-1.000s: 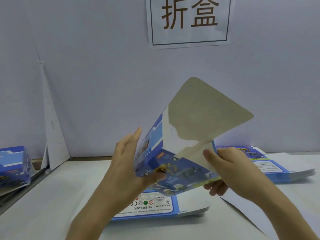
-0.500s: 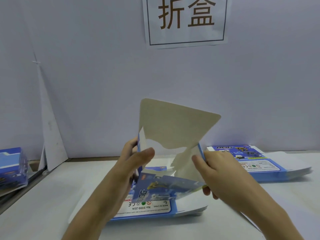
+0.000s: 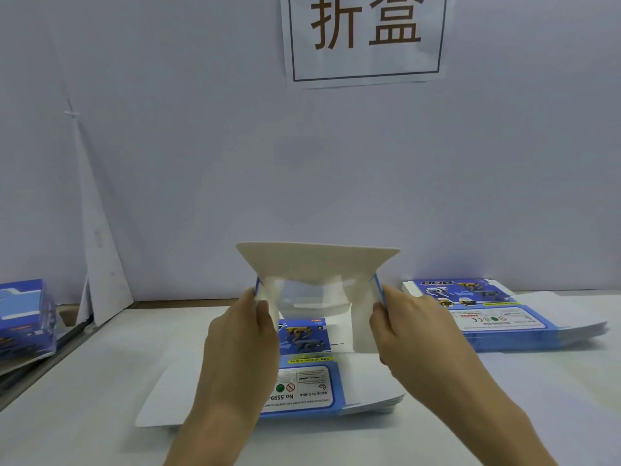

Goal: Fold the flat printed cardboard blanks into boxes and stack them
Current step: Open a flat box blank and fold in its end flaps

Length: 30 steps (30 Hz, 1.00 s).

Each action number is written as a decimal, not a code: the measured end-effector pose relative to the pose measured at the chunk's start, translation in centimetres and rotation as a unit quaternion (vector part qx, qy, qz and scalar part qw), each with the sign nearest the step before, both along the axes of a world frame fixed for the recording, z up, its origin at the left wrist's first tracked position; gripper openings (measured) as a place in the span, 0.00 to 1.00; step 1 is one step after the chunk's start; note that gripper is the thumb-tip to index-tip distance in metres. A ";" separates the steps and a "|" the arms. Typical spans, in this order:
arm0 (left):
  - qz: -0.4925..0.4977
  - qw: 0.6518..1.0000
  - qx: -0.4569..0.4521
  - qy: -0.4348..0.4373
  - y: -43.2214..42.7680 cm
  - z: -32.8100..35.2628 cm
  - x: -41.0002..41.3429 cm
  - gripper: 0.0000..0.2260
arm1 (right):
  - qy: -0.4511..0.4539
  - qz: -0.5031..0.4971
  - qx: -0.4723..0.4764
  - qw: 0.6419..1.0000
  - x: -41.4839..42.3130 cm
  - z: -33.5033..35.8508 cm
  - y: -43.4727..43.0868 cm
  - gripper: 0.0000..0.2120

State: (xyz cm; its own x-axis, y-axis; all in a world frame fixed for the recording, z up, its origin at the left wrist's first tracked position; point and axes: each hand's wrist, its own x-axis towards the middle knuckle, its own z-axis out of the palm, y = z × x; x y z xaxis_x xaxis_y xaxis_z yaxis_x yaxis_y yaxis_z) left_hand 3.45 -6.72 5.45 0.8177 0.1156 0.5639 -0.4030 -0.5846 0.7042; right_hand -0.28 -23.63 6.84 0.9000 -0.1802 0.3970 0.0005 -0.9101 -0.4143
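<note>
I hold one half-formed cardboard box (image 3: 317, 264) up in front of me, its open end toward the camera and a grey flap standing along the top. My left hand (image 3: 240, 334) grips its left wall and my right hand (image 3: 408, 326) grips its right wall, fingers curled over the edges. Through the opened box I see the stack of flat printed blanks (image 3: 304, 381) lying on the table right below. A second stack of flat blanks (image 3: 497, 312) lies at the right.
Folded blue boxes (image 3: 25, 319) are piled at the left edge beyond a gap in the table. A white table (image 3: 100, 381) runs up to a pale wall carrying a paper sign (image 3: 364, 38). A white sheet (image 3: 97, 250) leans in the left corner.
The blank has been turned and squared up from a tilted, flat shape into an open tube. Both hands moved apart to its two side walls, and the top flap dropped lower.
</note>
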 end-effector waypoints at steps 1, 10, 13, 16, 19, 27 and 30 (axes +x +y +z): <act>-0.002 1.000 0.001 -0.010 -0.1 0.0 -0.1 0.17 | -0.003 0.001 0.013 1.000 0.0 0.0 -0.1 0.13; -0.103 0.993 -0.019 -0.061 -0.1 0.2 0.1 0.06 | 0.006 0.037 0.229 0.973 0.2 -0.1 -0.7 0.06; -0.206 0.955 -0.197 -0.080 0.1 0.4 0.2 0.27 | 0.024 0.048 0.407 0.912 0.1 0.5 -1.1 0.06; -0.218 0.959 -0.059 -0.172 -0.1 0.2 -0.2 0.43 | 0.039 0.070 0.484 0.871 -0.5 1.3 -1.0 0.05; -0.178 0.960 0.101 -0.189 -1.0 -0.7 0.1 0.55 | 0.042 0.110 0.479 0.870 -1.0 1.7 -0.7 0.06; -0.148 0.949 0.178 -0.215 -0.5 -0.5 0.1 0.59 | -0.071 0.125 0.326 0.934 -1.8 2.3 -2.3 0.23; -0.160 0.939 0.209 -0.222 0.0 -0.3 0.1 0.58 | -0.229 0.169 0.321 0.903 -2.1 2.7 -3.2 0.19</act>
State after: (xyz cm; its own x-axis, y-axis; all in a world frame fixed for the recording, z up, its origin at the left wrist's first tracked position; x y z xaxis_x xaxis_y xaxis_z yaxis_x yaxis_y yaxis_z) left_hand 3.56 -6.76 5.13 0.4461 -0.4036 0.7988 -0.8047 -0.5716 0.1606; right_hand -2.42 -26.84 9.49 0.7146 -0.2505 0.6532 0.5391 -0.3979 -0.7423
